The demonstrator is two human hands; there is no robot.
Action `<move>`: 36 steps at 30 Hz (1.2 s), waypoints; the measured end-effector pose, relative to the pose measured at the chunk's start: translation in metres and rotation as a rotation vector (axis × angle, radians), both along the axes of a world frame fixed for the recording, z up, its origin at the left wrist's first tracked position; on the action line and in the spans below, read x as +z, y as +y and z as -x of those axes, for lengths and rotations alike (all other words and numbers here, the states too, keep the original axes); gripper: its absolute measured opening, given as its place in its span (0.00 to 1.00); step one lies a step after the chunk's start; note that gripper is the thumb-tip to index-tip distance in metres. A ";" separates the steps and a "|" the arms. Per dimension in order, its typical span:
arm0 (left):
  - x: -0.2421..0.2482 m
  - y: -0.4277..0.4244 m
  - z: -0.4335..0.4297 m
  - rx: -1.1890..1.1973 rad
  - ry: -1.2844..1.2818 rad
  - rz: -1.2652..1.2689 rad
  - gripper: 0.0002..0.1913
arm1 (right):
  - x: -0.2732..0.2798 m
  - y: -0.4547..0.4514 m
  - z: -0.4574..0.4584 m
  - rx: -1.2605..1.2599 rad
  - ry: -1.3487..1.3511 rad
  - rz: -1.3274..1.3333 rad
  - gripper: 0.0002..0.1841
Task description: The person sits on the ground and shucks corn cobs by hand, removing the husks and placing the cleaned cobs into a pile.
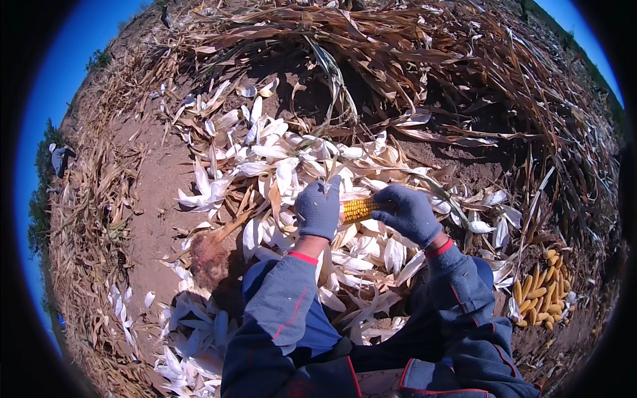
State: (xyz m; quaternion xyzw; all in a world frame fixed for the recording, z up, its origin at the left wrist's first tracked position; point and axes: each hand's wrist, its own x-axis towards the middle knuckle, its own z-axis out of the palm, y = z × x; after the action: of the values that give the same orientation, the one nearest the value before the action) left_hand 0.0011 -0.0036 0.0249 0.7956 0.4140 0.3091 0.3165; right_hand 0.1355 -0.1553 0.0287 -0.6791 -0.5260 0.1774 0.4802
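Observation:
A yellow corn cob (359, 210) lies level between my gloved hands, its kernels bare along the visible middle. My left hand (318, 210), in a grey knit glove, is closed around the cob's left end, with the thumb on top and pale husk showing by it. On the other end, my right hand (409, 214) grips with thumb and fingers, covering the tip. Beneath both hands spreads a heap of pale, dry corn husks (278, 154), which reaches back between my knees.
To the right, a pile of husked cobs (542, 291) rests on soil. Dry cornstalks (398, 45) lie in a thick bank ahead. A fuzzy reddish-brown thing (210, 258), unclear in kind, is left of my knee. Far left, a person (59, 158) bends among stalks.

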 end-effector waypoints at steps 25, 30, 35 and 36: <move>0.019 0.050 0.020 0.356 -0.191 0.211 0.24 | -0.014 -0.005 -0.007 0.202 -0.294 0.621 0.32; -0.015 0.089 0.033 0.393 -0.337 0.397 0.28 | -0.014 -0.008 -0.011 0.224 -0.255 0.532 0.31; -0.007 0.072 0.032 0.044 -0.382 0.504 0.25 | -0.015 -0.001 -0.006 0.015 -0.297 0.834 0.30; -0.009 0.075 0.032 0.014 -0.453 0.589 0.22 | -0.017 -0.001 -0.005 -0.053 -0.296 0.851 0.30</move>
State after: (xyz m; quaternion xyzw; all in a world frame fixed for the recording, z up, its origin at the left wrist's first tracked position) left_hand -0.0306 0.0710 0.0164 0.5788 0.4101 0.3471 0.6134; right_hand 0.1404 -0.1563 0.0118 -0.8473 -0.4519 0.2665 0.0822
